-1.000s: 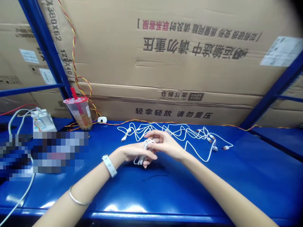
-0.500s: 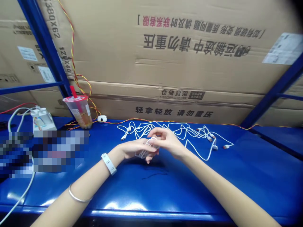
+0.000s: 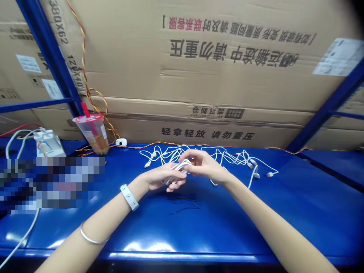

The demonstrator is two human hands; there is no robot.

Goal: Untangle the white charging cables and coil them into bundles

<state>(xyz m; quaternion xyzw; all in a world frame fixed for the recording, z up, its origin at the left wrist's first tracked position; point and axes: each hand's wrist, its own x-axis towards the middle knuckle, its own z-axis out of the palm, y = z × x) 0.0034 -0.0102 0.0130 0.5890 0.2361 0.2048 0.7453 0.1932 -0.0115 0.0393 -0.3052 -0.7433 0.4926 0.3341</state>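
A white charging cable (image 3: 179,167), gathered into a small coil, is held between my two hands above the blue surface. My left hand (image 3: 160,177) closes round the coil, its thumb lying over the loops. From the right, my right hand (image 3: 204,165) pinches the coil's far end with curled fingers. Part of the coil is hidden inside my fingers. Behind my hands lies a tangle of white cables (image 3: 218,153), with several plugs at its right side.
A drink cup (image 3: 95,132) with a red straw stands at the back left, a small white case (image 3: 121,142) beside it. Further left is a white power strip (image 3: 49,142). Cardboard boxes (image 3: 199,87) rise behind the blue shelf (image 3: 227,227); red-yellow wire (image 3: 84,57) hangs there.
My right hand has shifted slightly right along the coil, and more of the white loops show between my hands. The camera view has turned a little.
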